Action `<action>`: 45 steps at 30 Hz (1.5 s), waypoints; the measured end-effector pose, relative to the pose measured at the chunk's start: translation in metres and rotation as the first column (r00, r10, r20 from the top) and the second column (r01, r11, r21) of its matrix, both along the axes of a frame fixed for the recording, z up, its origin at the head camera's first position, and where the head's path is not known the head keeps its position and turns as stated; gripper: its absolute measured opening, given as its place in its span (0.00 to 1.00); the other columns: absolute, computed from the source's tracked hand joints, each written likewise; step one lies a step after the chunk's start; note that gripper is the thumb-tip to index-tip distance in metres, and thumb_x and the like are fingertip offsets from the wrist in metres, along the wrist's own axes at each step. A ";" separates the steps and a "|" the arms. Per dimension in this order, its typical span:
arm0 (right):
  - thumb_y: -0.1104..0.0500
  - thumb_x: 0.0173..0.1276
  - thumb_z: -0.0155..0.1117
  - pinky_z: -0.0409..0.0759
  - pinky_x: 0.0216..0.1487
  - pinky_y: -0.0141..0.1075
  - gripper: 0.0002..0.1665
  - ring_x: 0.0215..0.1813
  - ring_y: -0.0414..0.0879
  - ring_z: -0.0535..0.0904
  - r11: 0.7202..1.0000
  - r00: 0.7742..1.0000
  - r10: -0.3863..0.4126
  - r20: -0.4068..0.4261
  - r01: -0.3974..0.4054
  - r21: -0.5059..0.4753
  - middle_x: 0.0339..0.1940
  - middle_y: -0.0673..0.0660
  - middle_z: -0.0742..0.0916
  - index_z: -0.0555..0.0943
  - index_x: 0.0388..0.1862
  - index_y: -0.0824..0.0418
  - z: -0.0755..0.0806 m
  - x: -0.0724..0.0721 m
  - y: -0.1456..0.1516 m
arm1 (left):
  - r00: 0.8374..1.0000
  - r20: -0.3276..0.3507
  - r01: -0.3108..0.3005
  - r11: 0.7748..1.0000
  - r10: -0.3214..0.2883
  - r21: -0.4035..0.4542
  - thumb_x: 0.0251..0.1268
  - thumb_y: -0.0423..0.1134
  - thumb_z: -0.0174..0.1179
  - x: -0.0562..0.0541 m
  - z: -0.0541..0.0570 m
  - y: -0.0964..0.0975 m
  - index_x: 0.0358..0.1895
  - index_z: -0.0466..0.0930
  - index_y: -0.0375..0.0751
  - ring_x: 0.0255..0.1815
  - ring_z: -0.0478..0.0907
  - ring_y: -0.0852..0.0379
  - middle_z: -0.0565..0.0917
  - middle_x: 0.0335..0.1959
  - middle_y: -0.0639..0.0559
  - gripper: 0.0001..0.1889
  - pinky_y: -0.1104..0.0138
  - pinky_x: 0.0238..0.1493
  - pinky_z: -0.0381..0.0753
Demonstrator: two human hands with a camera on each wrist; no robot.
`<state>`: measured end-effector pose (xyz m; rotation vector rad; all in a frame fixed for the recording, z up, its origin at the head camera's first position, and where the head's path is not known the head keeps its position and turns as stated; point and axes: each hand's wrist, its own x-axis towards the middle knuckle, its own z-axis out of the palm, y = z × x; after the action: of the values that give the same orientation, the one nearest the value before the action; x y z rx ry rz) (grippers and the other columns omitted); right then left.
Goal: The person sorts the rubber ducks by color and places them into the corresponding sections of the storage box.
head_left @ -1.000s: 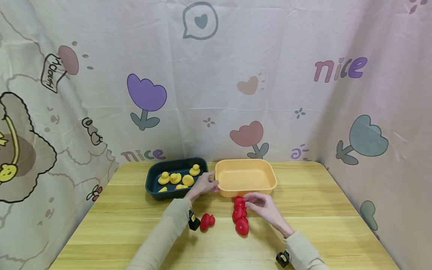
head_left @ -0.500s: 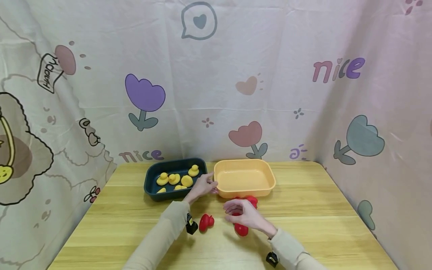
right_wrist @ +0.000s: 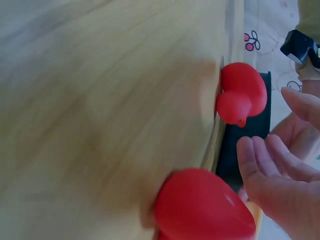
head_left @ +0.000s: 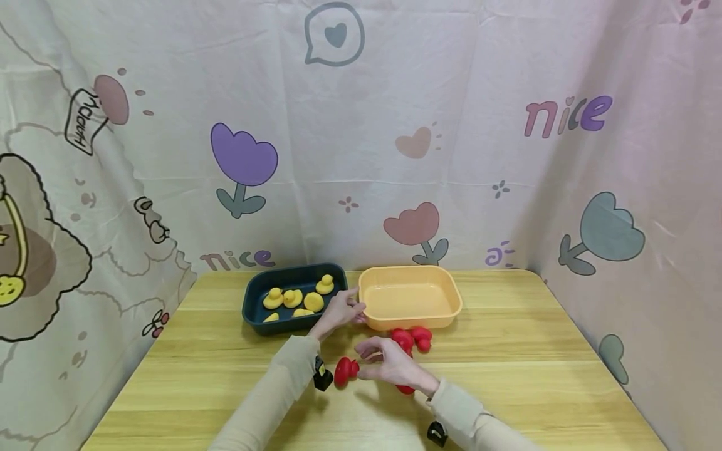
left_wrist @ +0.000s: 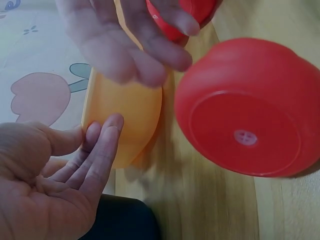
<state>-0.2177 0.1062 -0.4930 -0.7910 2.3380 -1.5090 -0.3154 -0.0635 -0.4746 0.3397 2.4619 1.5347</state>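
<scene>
In the head view my left hand [head_left: 338, 310] pinches the left end of the light orange tray [head_left: 410, 323] between thumb and fingers. My right hand [head_left: 395, 363] hovers over the table with fingers loosely bent and nothing in them. Its fingertips are right at a lone red toy duck [head_left: 343, 372], which the right wrist view shows as a red duck [right_wrist: 242, 94] with a small beak. More red ducks lie by the tray's front, including one red duck [head_left: 422, 338] at the right; my right hand partly hides the others. A large red duck [left_wrist: 245, 110] shows its base in the left wrist view.
Left of the orange tray stands a dark blue tray [head_left: 252, 316] with several yellow ducks [head_left: 292, 298] in it. The wooden table [head_left: 524, 357] ends at a printed cloth backdrop [head_left: 344, 125] behind and at both sides.
My right hand has left the red ducks by the orange tray and moved left to the lone red duck. A red duck now shows at the group's right. My left hand stays on the tray.
</scene>
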 end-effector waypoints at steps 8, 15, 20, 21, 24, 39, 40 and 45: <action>0.65 0.55 0.77 0.85 0.59 0.49 0.31 0.54 0.63 0.82 0.999 1.000 -0.027 0.003 0.027 0.020 0.53 0.71 0.85 0.78 0.56 0.76 -0.009 -0.001 -0.012 | 1.000 -0.009 -0.002 1.000 0.002 -0.012 0.73 0.31 0.57 0.001 -0.001 0.001 0.77 0.57 0.30 0.39 0.89 0.40 0.88 0.40 0.36 0.33 0.55 0.46 0.90; 0.61 0.54 0.79 0.81 0.51 0.32 0.30 0.49 0.50 0.79 0.995 0.998 -0.065 0.019 0.063 0.083 0.49 0.61 0.86 0.80 0.55 0.71 -0.014 -0.003 -0.019 | 1.000 -0.006 0.004 1.000 -0.004 -0.009 0.74 0.32 0.57 0.001 -0.002 0.000 0.77 0.56 0.30 0.39 0.89 0.41 0.88 0.39 0.36 0.33 0.56 0.46 0.90; 0.58 0.55 0.79 0.80 0.54 0.33 0.30 0.51 0.47 0.78 0.991 0.995 -0.077 0.065 0.069 0.115 0.51 0.58 0.86 0.81 0.55 0.68 -0.017 -0.005 -0.021 | 1.000 0.005 0.004 1.000 -0.004 0.004 0.74 0.31 0.57 0.004 -0.001 0.000 0.77 0.56 0.29 0.39 0.89 0.40 0.88 0.39 0.36 0.33 0.55 0.46 0.90; 0.57 0.56 0.79 0.80 0.56 0.35 0.30 0.52 0.48 0.79 0.989 0.994 -0.084 0.067 0.075 0.124 0.52 0.58 0.86 0.81 0.56 0.67 -0.017 -0.005 -0.022 | 1.000 0.006 0.001 1.000 -0.001 0.007 0.74 0.30 0.57 0.004 0.000 0.000 0.77 0.56 0.29 0.39 0.89 0.40 0.88 0.39 0.36 0.33 0.55 0.46 0.90; 0.56 0.56 0.79 0.79 0.60 0.39 0.30 0.55 0.50 0.79 0.985 0.994 -0.095 0.059 0.085 0.149 0.53 0.59 0.86 0.80 0.56 0.67 -0.016 -0.006 -0.024 | 1.000 0.000 -0.002 1.000 0.002 0.011 0.73 0.30 0.57 0.004 0.000 0.000 0.77 0.57 0.28 0.38 0.89 0.40 0.88 0.39 0.36 0.33 0.55 0.46 0.90; 0.56 0.58 0.77 0.79 0.49 0.30 0.24 0.47 0.40 0.78 0.979 0.998 -0.041 0.055 0.029 0.201 0.48 0.56 0.87 0.82 0.52 0.64 -0.015 -0.009 -0.029 | 1.000 0.003 -0.004 1.000 0.004 0.029 0.73 0.30 0.57 0.005 0.002 0.000 0.77 0.56 0.29 0.40 0.89 0.39 0.88 0.39 0.36 0.33 0.53 0.47 0.90; 0.56 0.58 0.76 0.79 0.48 0.29 0.24 0.47 0.40 0.78 0.980 0.998 -0.038 0.056 0.026 0.196 0.47 0.55 0.87 0.82 0.52 0.63 -0.015 -0.009 -0.029 | 1.000 0.004 -0.006 1.000 0.006 0.027 0.73 0.30 0.57 0.005 0.002 0.000 0.77 0.57 0.29 0.39 0.89 0.39 0.88 0.39 0.36 0.33 0.54 0.47 0.90; 0.56 0.59 0.76 0.80 0.50 0.30 0.22 0.47 0.39 0.79 0.987 0.998 -0.020 0.067 0.009 0.159 0.46 0.53 0.87 0.83 0.51 0.61 -0.010 -0.006 -0.026 | 1.000 0.019 -0.010 1.000 0.010 0.011 0.74 0.31 0.57 0.004 0.001 0.001 0.78 0.56 0.30 0.39 0.89 0.41 0.87 0.41 0.36 0.33 0.56 0.47 0.90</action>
<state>-0.2240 0.0807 -0.5034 -0.6730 2.3819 -1.3144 -0.3117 -0.0626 -0.4738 0.3145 2.4454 1.5492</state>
